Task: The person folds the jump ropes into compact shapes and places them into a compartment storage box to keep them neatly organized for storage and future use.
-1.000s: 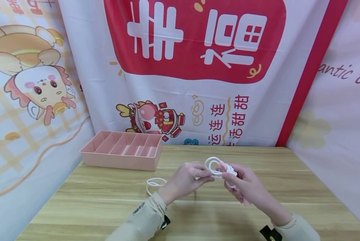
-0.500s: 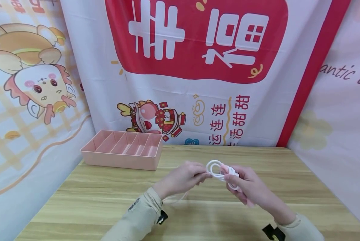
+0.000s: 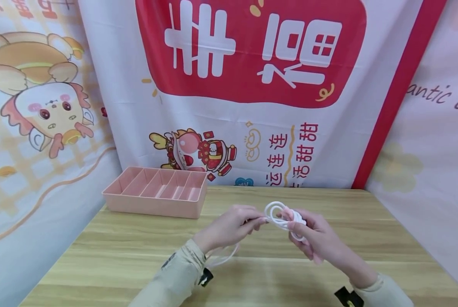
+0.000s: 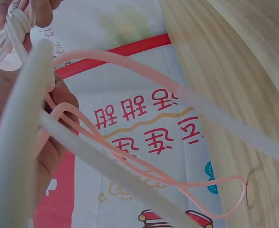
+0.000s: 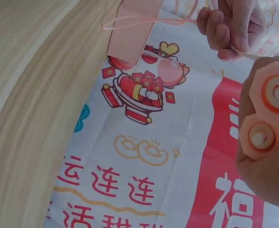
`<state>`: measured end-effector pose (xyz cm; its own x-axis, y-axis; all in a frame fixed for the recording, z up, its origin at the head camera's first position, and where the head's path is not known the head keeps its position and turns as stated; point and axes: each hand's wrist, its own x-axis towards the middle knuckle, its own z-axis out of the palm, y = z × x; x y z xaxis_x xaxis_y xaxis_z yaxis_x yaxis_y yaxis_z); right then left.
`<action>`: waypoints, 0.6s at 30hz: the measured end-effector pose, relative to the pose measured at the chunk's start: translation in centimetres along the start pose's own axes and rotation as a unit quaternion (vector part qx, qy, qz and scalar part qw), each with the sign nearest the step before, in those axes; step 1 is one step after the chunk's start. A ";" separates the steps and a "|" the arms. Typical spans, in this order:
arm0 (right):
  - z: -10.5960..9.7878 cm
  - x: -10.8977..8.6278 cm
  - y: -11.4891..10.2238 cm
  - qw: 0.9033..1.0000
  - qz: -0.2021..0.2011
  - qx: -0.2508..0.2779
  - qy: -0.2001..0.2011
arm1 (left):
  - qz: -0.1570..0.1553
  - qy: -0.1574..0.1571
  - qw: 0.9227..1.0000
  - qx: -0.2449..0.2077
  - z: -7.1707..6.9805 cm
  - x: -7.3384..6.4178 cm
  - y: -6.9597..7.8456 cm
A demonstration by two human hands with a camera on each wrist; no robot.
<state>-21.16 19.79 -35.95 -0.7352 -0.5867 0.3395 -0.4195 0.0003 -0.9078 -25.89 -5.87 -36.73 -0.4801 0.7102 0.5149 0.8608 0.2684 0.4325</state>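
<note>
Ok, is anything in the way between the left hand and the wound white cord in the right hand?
Nothing visible stands between them: the left hand pinches a strand of the white cord, which the right hand grips in a bundle. A loose length hangs below the left hand, outside that space.

Pink divided tray (image 3: pixel 156 206) on table (image 3: pixel 367 238); printed backdrop (image 3: pixel 336 149).

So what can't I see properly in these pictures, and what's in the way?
- Pink handles: in the head view, mostly covered by the right hand.
- White cord: in the left wrist view, its nearest stretch is blurred and cut off by the bottom edge.
- Pink box: in the right wrist view, cut off by the top edge.
- Wall writing: in the head view, cut off by the right edge.
</note>
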 end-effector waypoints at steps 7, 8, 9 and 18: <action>0.1 0.0 -0.1 1.000 -0.011 0.014 -0.012 | -0.027 0.011 0.999 0.023 -0.1 0.0 -0.3; 0.1 0.0 -0.1 1.000 -0.011 0.015 -0.016 | -0.033 0.011 0.999 0.026 -0.1 -0.1 -0.3; 0.2 0.1 -0.1 1.000 -0.010 0.015 -0.019 | -0.039 0.010 0.999 0.027 -0.1 -0.1 -0.3; 0.7 0.2 0.4 0.999 0.017 0.003 -0.040 | -0.057 0.015 0.997 0.045 -0.3 -0.3 -0.3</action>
<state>-21.08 19.07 -36.38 -0.7039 -0.6496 0.2873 -0.3914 0.0172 -0.9200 -26.06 -6.40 -36.79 -0.5798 0.6515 0.4892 0.8111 0.4048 0.4221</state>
